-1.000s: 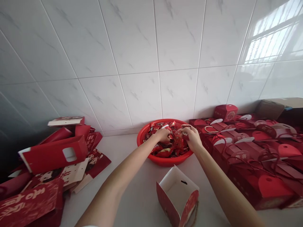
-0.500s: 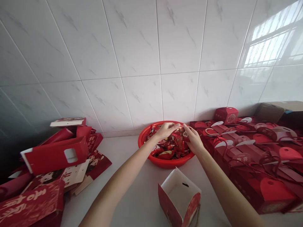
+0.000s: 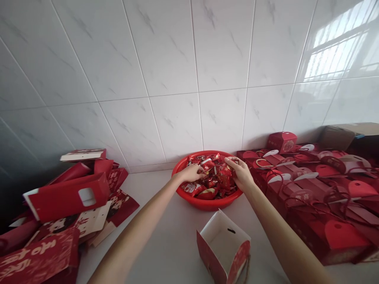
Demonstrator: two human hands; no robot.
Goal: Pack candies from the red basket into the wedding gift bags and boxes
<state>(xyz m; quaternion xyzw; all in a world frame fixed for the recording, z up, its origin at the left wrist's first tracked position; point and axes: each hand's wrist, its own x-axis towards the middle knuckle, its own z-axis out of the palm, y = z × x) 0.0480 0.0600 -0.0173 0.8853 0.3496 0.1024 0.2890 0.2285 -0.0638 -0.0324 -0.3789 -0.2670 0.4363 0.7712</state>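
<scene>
A round red plastic basket (image 3: 204,204) full of shiny red wrapped candies (image 3: 211,182) stands against the wall. Inside its left half, my left hand (image 3: 194,172) dips into the candies with its fingers bent and close together; what lies under the fingertips is hidden. My right hand (image 3: 242,173) curls over the basket's right side, its thumb and fingers closed round a wrapped candy that is mostly covered by the hand. In front of the basket stands an open red gift box (image 3: 223,244) with a pale inside, a dark slot and a cord handle; neither hand touches it.
Several closed red gift boxes (image 3: 331,236) with cords crowd the right side, one small box (image 3: 282,142) on top. A brown carton (image 3: 337,138) sits behind them. Unfilled-looking red boxes (image 3: 68,197) and folded card lie piled at left. A tiled wall (image 3: 174,118) borders the back.
My left hand has moved left and down, away from my right hand, into the candies. My right hand stays at the basket's right side, its candy now less visible. The view has shifted slightly.
</scene>
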